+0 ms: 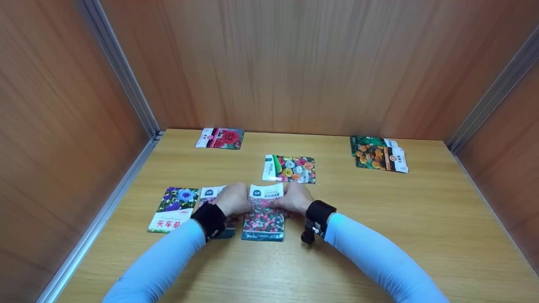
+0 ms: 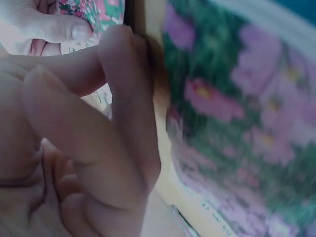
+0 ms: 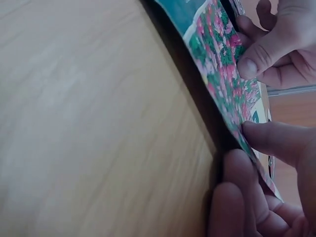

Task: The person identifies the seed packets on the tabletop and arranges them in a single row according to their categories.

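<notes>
Packet with massed pink flowers point(image 1: 264, 221): on your side of the mixed-bloom packet point(image 1: 297, 169), right edge raised off the table point(image 1: 421, 235). Your right hand point(image 1: 297, 198) pinches that edge, thumb on the face, fingers beneath; your left hand point(image 1: 236, 199) grips the opposite edge, thumb on top. Left of the mixed-bloom packet and nearer you: cornflower packet point(image 1: 174, 210), pale-pink packet point(image 1: 208, 193). Left, farther: red-flower packet point(image 1: 221, 139). Right: 2 overlapping packets point(image 1: 381, 158). Step seems 2-handed positioning; next move likely calls for an even, level grip.
</notes>
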Action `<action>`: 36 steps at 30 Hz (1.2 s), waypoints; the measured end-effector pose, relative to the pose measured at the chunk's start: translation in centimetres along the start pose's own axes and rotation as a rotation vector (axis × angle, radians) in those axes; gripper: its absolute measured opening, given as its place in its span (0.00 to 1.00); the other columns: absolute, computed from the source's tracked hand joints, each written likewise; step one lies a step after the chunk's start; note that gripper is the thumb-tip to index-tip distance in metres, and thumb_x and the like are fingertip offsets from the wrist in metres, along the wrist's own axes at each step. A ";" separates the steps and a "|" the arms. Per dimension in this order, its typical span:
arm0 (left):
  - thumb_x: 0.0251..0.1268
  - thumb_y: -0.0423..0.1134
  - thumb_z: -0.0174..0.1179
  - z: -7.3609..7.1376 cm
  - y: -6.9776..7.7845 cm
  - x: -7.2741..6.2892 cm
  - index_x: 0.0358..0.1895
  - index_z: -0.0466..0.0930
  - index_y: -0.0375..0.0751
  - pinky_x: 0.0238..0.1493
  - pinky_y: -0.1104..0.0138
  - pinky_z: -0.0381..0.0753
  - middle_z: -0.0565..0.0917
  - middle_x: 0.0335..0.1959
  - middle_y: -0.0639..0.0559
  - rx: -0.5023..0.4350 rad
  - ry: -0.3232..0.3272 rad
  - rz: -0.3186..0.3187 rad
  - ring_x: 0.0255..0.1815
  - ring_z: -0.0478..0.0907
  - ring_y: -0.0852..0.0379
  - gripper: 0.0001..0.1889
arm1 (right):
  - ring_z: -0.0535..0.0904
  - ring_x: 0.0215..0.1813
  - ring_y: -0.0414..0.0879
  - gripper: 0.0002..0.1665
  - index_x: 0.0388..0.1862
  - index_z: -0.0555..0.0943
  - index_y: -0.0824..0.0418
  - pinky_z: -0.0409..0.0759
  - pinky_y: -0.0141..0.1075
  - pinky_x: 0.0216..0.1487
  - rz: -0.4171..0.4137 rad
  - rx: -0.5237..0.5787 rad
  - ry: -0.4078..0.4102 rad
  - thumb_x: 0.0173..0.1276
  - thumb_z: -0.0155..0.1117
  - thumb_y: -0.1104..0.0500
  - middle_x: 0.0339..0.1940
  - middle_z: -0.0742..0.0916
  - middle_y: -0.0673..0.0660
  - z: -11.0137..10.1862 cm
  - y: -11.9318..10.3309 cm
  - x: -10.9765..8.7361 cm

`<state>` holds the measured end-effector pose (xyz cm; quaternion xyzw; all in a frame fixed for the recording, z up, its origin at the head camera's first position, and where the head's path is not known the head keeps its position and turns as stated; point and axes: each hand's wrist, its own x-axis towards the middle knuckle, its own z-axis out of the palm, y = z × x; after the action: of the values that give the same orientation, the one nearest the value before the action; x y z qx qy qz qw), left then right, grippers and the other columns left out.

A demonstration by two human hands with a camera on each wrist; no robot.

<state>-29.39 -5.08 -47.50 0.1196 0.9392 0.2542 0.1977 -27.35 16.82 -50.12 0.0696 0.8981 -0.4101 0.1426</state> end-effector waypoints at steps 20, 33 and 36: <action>0.52 0.43 0.82 -1.1 -1.1 -0.3 0.28 0.86 0.42 0.30 0.61 0.72 0.82 0.24 0.51 0.095 0.023 -0.013 0.26 0.73 0.53 0.13 | 0.79 0.15 0.41 0.26 0.16 0.87 0.53 0.67 0.32 0.16 -0.104 -0.172 0.035 0.55 0.85 0.36 0.12 0.86 0.50 0.9 -0.4 0.0; 0.55 0.39 0.80 -1.4 -0.6 0.3 0.37 0.88 0.42 0.43 0.56 0.84 0.87 0.34 0.49 0.090 0.037 0.006 0.36 0.83 0.49 0.11 | 0.78 0.16 0.42 0.22 0.23 0.89 0.49 0.66 0.33 0.17 -0.072 -0.190 0.054 0.55 0.84 0.34 0.15 0.86 0.49 0.8 -0.7 0.5; 0.56 0.39 0.80 -1.4 -0.6 0.4 0.38 0.89 0.42 0.42 0.56 0.85 0.87 0.34 0.49 0.095 0.034 -0.013 0.36 0.84 0.49 0.11 | 0.78 0.17 0.43 0.22 0.25 0.89 0.49 0.67 0.34 0.18 -0.076 -0.194 0.062 0.54 0.84 0.34 0.16 0.87 0.48 0.9 -0.6 0.7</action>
<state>-30.45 -6.03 -46.80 0.1182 0.9542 0.2098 0.1776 -27.97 15.75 -50.42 0.0339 0.9395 -0.3242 0.1052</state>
